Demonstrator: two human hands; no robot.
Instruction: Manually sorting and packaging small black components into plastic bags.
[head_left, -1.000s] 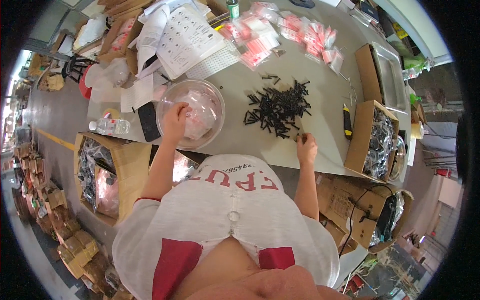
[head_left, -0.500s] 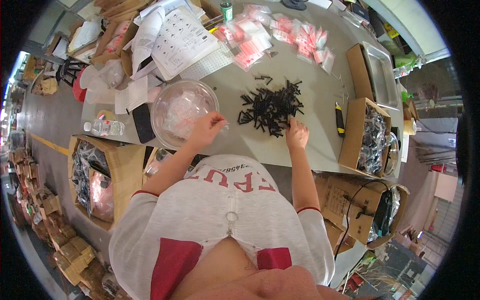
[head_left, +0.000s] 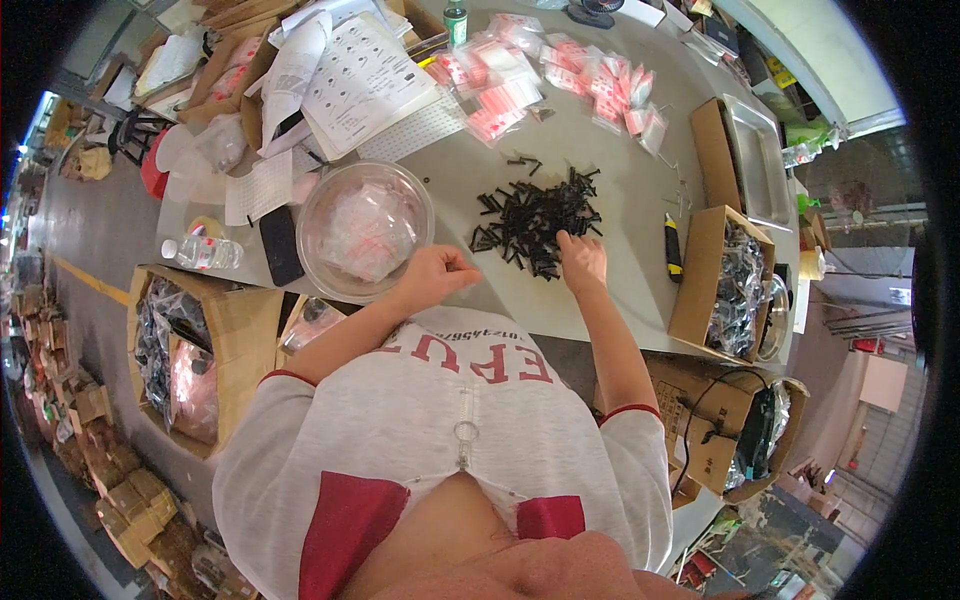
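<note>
Screws (head_left: 535, 222) heaped on tabletop (head_left: 455, 205); right hand (head_left: 583, 264) at heap's near edge, left hand (head_left: 437, 277) beside bowl (head_left: 365, 232). Cannot tell whether either grip holds anything. Hasty tug on jumbled screws could scatter them.

shirt (head_left: 465, 400): red letters (head_left: 490, 366), dark digits (head_left: 480, 340) | papers (head_left: 370, 85): print too small to read | carton (head_left: 712, 405): dark print
</note>
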